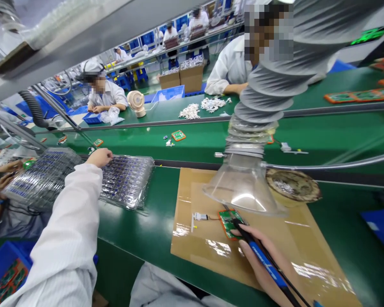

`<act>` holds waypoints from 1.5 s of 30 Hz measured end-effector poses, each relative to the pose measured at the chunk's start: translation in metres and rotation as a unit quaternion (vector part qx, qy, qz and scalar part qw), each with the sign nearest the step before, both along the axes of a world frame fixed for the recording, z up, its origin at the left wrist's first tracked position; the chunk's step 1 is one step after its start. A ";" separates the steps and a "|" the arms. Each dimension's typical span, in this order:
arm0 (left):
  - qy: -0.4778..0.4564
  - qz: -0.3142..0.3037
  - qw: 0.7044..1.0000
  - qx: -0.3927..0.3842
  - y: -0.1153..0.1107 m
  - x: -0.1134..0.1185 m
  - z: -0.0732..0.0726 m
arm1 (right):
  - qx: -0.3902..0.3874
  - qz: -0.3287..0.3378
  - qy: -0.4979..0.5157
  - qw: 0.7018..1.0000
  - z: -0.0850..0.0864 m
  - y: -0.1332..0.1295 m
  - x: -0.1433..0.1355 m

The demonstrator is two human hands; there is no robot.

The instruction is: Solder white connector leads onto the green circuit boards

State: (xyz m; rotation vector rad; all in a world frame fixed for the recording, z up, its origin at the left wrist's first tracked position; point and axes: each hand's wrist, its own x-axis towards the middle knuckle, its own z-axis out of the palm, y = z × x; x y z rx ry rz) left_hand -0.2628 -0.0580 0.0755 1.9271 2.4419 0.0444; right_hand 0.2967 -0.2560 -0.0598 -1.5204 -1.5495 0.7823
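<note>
My right hand (259, 251) is closed around a blue and black soldering iron (265, 259). Its tip end reaches over a green circuit board (226, 221) with an orange border, and my fingers are at the board's edge. A small white motor-like part (201, 216) is wired to this board and lies to its left. My left hand (100, 157) is stretched out to the far left, over the upper corner of a clear plastic tray (128, 179) filled with rows of small parts. Its fingers are bent together; what they pinch, if anything, is hidden.
A fume hood (243, 183) on a grey hose hangs low above the board. Brown sheeting (192, 238) covers the table there, with a round dish (292, 185) behind. A green conveyor (198, 145) carries a board (178, 135). Another tray stack (48, 175) and a co-worker's hands (3, 183) are left.
</note>
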 end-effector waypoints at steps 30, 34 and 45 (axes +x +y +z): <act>-0.295 -0.287 0.909 -0.057 -0.160 0.351 -0.087 | 0.058 0.079 0.008 0.995 -0.003 0.008 0.011; -0.298 -0.248 0.920 -0.053 -0.164 0.341 -0.075 | 0.078 0.080 0.003 0.994 -0.010 0.009 0.012; -0.658 -0.004 0.728 -0.194 -0.173 0.364 -0.077 | 0.066 0.078 0.123 0.987 0.004 -0.008 0.004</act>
